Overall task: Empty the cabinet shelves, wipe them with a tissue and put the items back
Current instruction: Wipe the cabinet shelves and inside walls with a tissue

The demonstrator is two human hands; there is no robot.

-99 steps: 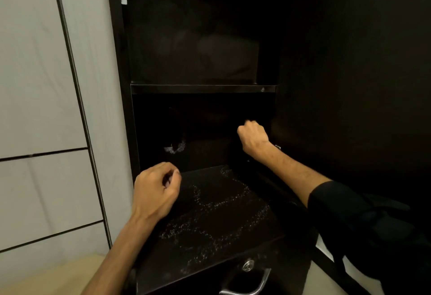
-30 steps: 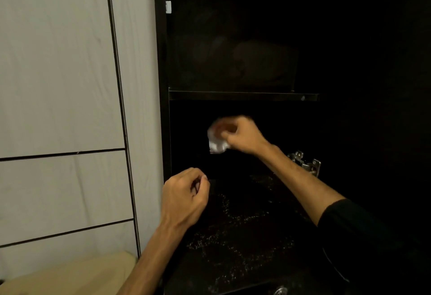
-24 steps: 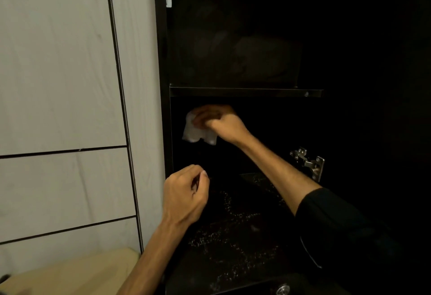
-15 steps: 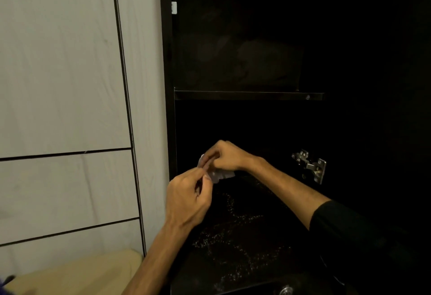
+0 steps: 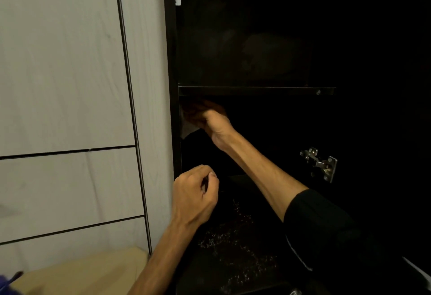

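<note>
**Tissue raised to the cabinet's upper left corner**

Raised from beside the left hand half a second earlier, the tissue [image 5: 186, 126] sat against the cabinet's left inner wall [image 5: 175, 131], just under the shelf [image 5: 256, 90]. The right hand [image 5: 210, 119] gripped it. The left hand [image 5: 196, 195] hovered lower, fingers curled, holding nothing visible.

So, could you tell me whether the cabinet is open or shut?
Open: the cabinet interior, shelf and hinge are exposed.
</note>
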